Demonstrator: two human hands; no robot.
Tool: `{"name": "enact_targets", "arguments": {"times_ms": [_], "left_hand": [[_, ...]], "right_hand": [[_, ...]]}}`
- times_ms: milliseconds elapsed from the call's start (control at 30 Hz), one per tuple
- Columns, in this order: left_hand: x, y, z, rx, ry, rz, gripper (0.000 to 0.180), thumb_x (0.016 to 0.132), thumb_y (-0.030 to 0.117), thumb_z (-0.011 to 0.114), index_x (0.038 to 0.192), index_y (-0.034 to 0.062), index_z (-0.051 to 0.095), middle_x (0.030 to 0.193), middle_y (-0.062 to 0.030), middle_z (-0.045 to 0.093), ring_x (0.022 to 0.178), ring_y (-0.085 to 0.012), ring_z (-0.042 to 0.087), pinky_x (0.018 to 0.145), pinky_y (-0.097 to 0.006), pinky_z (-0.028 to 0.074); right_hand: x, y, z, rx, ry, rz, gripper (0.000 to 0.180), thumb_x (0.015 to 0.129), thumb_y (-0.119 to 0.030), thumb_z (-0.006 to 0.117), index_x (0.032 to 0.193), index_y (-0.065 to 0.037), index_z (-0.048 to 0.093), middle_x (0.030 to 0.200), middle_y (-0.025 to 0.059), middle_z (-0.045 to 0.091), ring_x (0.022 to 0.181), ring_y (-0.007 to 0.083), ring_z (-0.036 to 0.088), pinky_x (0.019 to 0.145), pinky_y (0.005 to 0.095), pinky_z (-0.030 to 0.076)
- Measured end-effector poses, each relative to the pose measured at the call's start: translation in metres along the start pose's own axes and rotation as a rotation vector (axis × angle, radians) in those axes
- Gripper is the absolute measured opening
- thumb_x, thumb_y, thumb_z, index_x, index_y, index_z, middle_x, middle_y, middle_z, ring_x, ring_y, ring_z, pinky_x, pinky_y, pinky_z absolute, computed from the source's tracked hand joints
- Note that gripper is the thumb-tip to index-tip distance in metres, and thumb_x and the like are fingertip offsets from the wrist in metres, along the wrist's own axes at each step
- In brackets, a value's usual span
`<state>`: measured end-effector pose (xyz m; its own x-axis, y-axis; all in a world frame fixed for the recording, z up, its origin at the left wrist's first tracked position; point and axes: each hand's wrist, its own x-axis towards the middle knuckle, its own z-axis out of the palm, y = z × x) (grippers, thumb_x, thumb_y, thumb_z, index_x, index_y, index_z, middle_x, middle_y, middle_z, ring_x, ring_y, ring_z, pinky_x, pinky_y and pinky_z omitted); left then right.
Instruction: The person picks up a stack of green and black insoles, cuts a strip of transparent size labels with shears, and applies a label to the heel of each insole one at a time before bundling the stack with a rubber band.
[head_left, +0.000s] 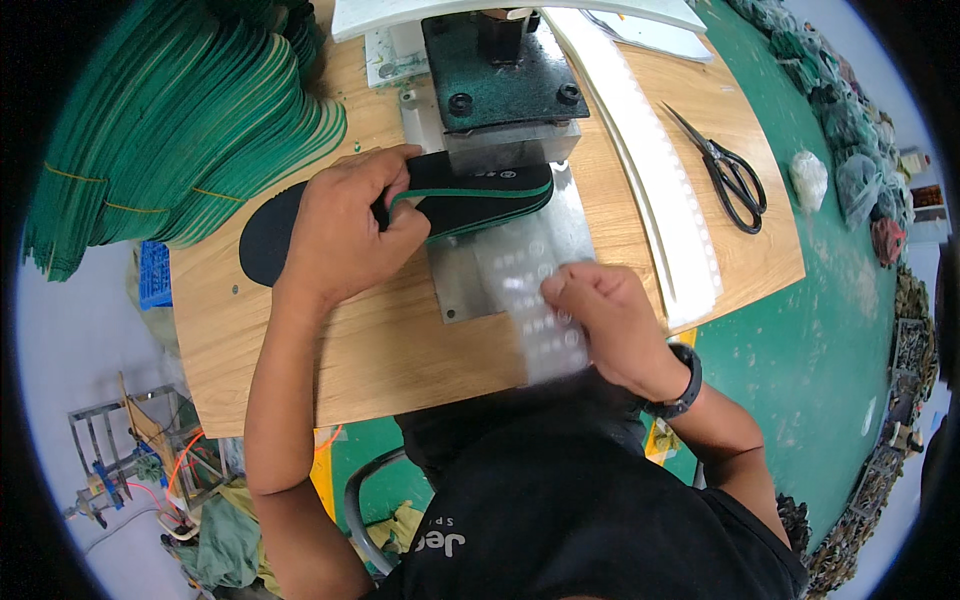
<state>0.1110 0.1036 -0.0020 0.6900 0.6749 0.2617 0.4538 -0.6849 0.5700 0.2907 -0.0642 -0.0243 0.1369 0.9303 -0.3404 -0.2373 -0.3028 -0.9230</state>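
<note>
Smooth wood-grained counter (370, 375) beneath the satin metal plate (458, 285); matt black insoles (475, 210) across the plate; glossy, translucent plastic-looking strip (548, 340) over its near edge.

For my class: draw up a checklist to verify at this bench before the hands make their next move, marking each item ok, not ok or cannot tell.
1. Black insoles gripped by the left hand: ok.
2. Clear sheet held in the right hand: ok, pinched between thumb and fingers.
3. Insoles wholly over the metal plate: not ok, one end reaches left over the wooden table.
4. Sheet's pale marks sharp enough to inspect: cannot tell, the sheet is blurred.
5. Sheet clear of the insoles: cannot tell, its upper end is too faint.
6. Scissors away from both hands: ok, right of the white strips.
</note>
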Motion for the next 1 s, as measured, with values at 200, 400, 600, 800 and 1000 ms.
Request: {"name": "enact_targets", "arguments": {"times_ms": [200,400,600,800,1000], "left_hand": [[-0.002,-0.018,-0.001,-0.187,0.070,0.004,0.007,0.068,0.002,0.051,0.065,-0.0023,0.046,0.071,-0.0159,0.061,0.066,-0.0216,0.060,0.061,-0.030,0.045],[-0.010,-0.029,-0.007,-0.518,0.258,-0.063,0.012,0.074,0.005,0.046,0.063,-0.0005,0.046,0.062,0.0042,0.047,0.061,-0.0037,0.038,0.052,-0.024,0.032],[-0.010,-0.029,-0.004,-0.464,0.232,-0.068,0.011,0.073,0.007,0.046,0.064,0.0004,0.045,0.059,0.0051,0.038,0.058,-0.0045,0.031,0.049,-0.026,0.026],[-0.010,-0.034,-0.001,-0.443,0.208,-0.015,0.010,0.072,0.008,0.046,0.068,-0.0006,0.048,0.057,0.0007,0.038,0.057,-0.0064,0.033,0.050,-0.026,0.030],[-0.010,-0.027,-0.005,-0.394,0.177,-0.016,0.010,0.071,0.007,0.046,0.071,-0.0018,0.052,0.058,-0.0013,0.041,0.057,-0.0074,0.036,0.052,-0.025,0.033]], "right_hand": [[0.037,-0.013,0.000,0.127,0.016,0.024,0.025,0.090,-0.021,0.056,0.072,-0.004,0.061,0.057,-0.0009,0.054,0.044,0.0055,0.046,0.038,0.0198,0.035],[0.052,-0.007,0.000,0.110,0.028,0.012,0.026,0.090,-0.020,0.056,0.071,-0.003,0.060,0.056,0.0001,0.054,0.042,0.0071,0.044,0.038,0.0223,0.033],[0.048,-0.014,0.005,0.108,0.037,0.040,0.027,0.089,-0.020,0.057,0.069,-0.002,0.060,0.055,0.0017,0.054,0.041,0.0082,0.045,0.037,0.0231,0.033],[0.050,-0.013,0.005,0.081,0.051,0.019,0.028,0.090,-0.020,0.059,0.069,-0.002,0.060,0.053,0.0024,0.054,0.039,0.0085,0.045,0.037,0.0217,0.032],[0.050,-0.015,0.005,0.107,0.061,0.038,0.029,0.090,-0.020,0.059,0.069,-0.001,0.061,0.054,0.0033,0.056,0.039,0.0084,0.046,0.036,0.0218,0.033]]}}
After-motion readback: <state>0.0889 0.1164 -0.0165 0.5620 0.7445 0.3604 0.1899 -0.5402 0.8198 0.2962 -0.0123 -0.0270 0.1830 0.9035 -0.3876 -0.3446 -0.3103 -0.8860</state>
